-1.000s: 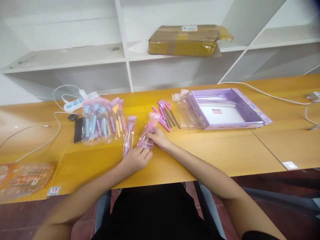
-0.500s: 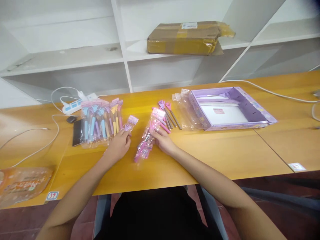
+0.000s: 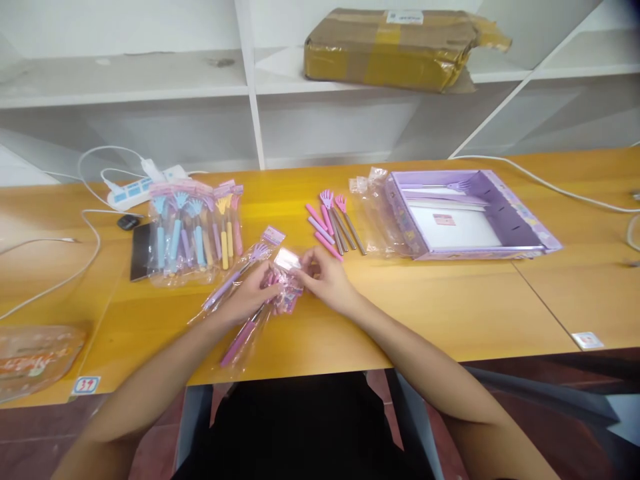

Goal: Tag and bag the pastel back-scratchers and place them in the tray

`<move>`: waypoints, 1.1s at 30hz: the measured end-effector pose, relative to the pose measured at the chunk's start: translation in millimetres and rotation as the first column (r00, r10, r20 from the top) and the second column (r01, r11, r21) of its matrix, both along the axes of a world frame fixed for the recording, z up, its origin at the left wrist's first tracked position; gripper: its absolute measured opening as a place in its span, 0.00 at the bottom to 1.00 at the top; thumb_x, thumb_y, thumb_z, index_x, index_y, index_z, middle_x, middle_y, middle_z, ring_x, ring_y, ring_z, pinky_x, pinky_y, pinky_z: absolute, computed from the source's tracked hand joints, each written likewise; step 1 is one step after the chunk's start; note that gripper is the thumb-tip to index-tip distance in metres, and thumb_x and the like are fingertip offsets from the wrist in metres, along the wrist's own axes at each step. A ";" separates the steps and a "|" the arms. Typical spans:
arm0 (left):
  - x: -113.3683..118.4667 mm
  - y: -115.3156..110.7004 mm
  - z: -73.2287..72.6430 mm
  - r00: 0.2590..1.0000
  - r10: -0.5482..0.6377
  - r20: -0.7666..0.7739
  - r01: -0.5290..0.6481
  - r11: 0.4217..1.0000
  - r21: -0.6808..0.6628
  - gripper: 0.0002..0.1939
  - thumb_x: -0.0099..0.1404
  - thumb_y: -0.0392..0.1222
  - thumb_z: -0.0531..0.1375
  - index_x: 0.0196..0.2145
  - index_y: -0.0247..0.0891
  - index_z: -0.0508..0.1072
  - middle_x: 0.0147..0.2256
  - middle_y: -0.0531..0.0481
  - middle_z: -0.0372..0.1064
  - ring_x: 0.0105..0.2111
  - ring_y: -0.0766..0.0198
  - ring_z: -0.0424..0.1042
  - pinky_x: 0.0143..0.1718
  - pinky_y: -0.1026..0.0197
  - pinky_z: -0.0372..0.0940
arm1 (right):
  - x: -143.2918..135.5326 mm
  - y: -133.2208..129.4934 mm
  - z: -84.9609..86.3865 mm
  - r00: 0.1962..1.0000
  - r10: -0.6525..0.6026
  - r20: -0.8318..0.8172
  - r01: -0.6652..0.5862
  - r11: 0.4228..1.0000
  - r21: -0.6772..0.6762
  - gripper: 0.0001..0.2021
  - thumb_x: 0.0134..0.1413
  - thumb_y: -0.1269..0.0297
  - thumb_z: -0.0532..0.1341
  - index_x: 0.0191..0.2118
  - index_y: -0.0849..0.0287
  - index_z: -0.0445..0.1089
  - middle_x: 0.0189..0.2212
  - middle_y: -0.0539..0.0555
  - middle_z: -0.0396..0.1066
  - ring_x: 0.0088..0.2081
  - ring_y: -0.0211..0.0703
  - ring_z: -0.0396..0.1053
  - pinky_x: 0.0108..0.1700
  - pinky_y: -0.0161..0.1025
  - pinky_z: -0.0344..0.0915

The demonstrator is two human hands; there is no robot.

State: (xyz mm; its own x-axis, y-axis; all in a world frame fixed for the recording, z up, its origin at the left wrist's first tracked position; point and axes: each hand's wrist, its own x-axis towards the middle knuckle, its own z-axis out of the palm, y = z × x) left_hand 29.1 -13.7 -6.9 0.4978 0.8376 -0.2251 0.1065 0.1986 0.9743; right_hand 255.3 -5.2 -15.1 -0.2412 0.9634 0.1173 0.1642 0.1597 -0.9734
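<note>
A pink back scratcher (image 3: 239,343) in a clear plastic bag slants toward the table's front edge. My left hand (image 3: 254,291) is closed around the bag near the scratcher's head, which is partly hidden. At the bag's upper end, my right hand (image 3: 326,279) pinches the plastic beside the header card (image 3: 287,259). Below the fingers shows another small pink-purple card (image 3: 289,303). Beside my left hand lies a bagged purple back scratcher (image 3: 223,291). Beyond my right hand are loose claw-shaped scratcher heads on metal rods (image 3: 342,223) and several pink and purple handles (image 3: 320,225).
A row of bagged scratchers (image 3: 199,240) lies left, by a power strip (image 3: 131,193), cables and a black flat object (image 3: 141,252). At right stand a purple box (image 3: 425,252) and clear bags (image 3: 373,217). A taped carton (image 3: 380,57) rests on the shelf.
My left hand has left the bagged purple scratcher on the table and moved onto the bagged pink one. The pink scratcher has shifted closer to me, and my right hand has moved to its card end.
</note>
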 end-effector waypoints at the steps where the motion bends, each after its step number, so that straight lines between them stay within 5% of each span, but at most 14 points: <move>1: -0.7 -1.8 2.2 0.998 -0.059 0.033 0.060 0.997 -0.042 0.20 0.73 0.52 0.62 0.58 0.43 0.66 0.29 0.55 0.76 0.24 0.60 0.76 0.27 0.59 0.67 | 2.0 2.0 -1.6 1.000 -0.013 0.009 0.012 0.999 0.048 0.17 0.62 0.51 0.71 0.41 0.52 0.62 0.32 0.48 0.69 0.27 0.39 0.69 0.28 0.37 0.64; 7: 1.7 -7.9 12.6 0.973 -0.225 0.057 0.229 0.971 -0.063 0.12 0.74 0.51 0.63 0.46 0.40 0.71 0.28 0.51 0.77 0.22 0.62 0.76 0.24 0.62 0.64 | 8.4 7.3 -6.5 0.978 -0.113 0.176 0.057 0.954 0.294 0.10 0.68 0.60 0.65 0.48 0.52 0.64 0.45 0.56 0.69 0.39 0.45 0.73 0.34 0.41 0.71; 10: -1.2 -8.0 13.4 0.979 -0.193 0.064 0.197 0.978 -0.069 0.16 0.73 0.49 0.63 0.54 0.42 0.70 0.32 0.51 0.78 0.23 0.62 0.76 0.25 0.61 0.68 | 12.5 8.5 0.5 0.969 -0.105 0.222 -0.001 0.902 0.432 0.02 0.71 0.66 0.60 0.45 0.52 0.70 0.51 0.60 0.68 0.50 0.51 0.73 0.44 0.46 0.74; 12: -3.9 -7.1 14.8 0.981 -0.192 0.031 0.194 0.979 -0.069 0.19 0.74 0.48 0.62 0.59 0.43 0.68 0.34 0.51 0.79 0.22 0.63 0.75 0.24 0.61 0.68 | 15.6 9.6 6.0 0.969 -0.070 0.238 -0.053 0.877 0.477 0.07 0.72 0.68 0.58 0.44 0.53 0.74 0.53 0.60 0.68 0.56 0.52 0.71 0.55 0.51 0.72; 15: -6.1 -5.8 17.0 0.979 -0.201 -0.027 0.199 0.978 -0.070 0.18 0.74 0.45 0.61 0.58 0.42 0.68 0.34 0.52 0.79 0.22 0.65 0.75 0.25 0.63 0.69 | 18.3 11.7 9.2 0.976 -0.005 0.218 -0.091 0.901 0.425 0.07 0.73 0.65 0.59 0.45 0.53 0.76 0.51 0.59 0.70 0.57 0.52 0.70 0.62 0.54 0.68; 21: -7.0 -5.7 18.6 0.957 -0.243 -0.155 0.242 0.970 -0.032 0.19 0.73 0.42 0.61 0.59 0.39 0.70 0.27 0.55 0.77 0.23 0.63 0.76 0.26 0.64 0.70 | 18.5 19.0 0.6 0.985 0.139 0.099 -0.159 0.957 0.242 0.13 0.71 0.52 0.66 0.39 0.56 0.76 0.44 0.57 0.72 0.46 0.47 0.73 0.53 0.48 0.71; 26: -30.5 2.2 37.8 0.921 -0.259 -0.292 0.268 0.963 -0.008 0.22 0.71 0.39 0.61 0.62 0.40 0.68 0.20 0.61 0.70 0.17 0.65 0.71 0.18 0.67 0.63 | 32.3 29.7 -1.4 0.998 -0.058 0.003 0.056 0.975 0.215 0.16 0.69 0.47 0.66 0.37 0.55 0.78 0.43 0.56 0.73 0.50 0.50 0.73 0.60 0.51 0.67; 30: -50.0 12.8 51.9 0.977 -0.128 -0.170 0.140 0.988 0.059 0.23 0.73 0.43 0.63 0.62 0.38 0.64 0.20 0.61 0.69 0.17 0.67 0.70 0.19 0.68 0.60 | 33.7 31.0 -8.0 0.990 0.089 0.112 -0.104 0.984 0.143 0.17 0.67 0.45 0.68 0.36 0.54 0.81 0.40 0.56 0.74 0.46 0.50 0.73 0.61 0.53 0.67; 33: -48.4 17.0 47.3 0.998 -0.056 -0.035 0.059 0.996 0.068 0.21 0.73 0.47 0.65 0.56 0.39 0.63 0.23 0.60 0.71 0.18 0.68 0.72 0.21 0.68 0.62 | 23.5 24.9 -12.4 0.966 0.088 0.244 -0.133 0.975 0.175 0.16 0.67 0.46 0.68 0.42 0.53 0.84 0.42 0.58 0.73 0.44 0.51 0.72 0.54 0.52 0.71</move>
State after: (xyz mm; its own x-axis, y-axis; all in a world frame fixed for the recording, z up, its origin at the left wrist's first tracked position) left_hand -19.3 3.3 40.4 0.5389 0.8218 -0.1849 0.1484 0.1234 0.9812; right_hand 278.8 19.8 -27.5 -0.3873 0.8948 0.2221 0.3541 0.3667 -0.8603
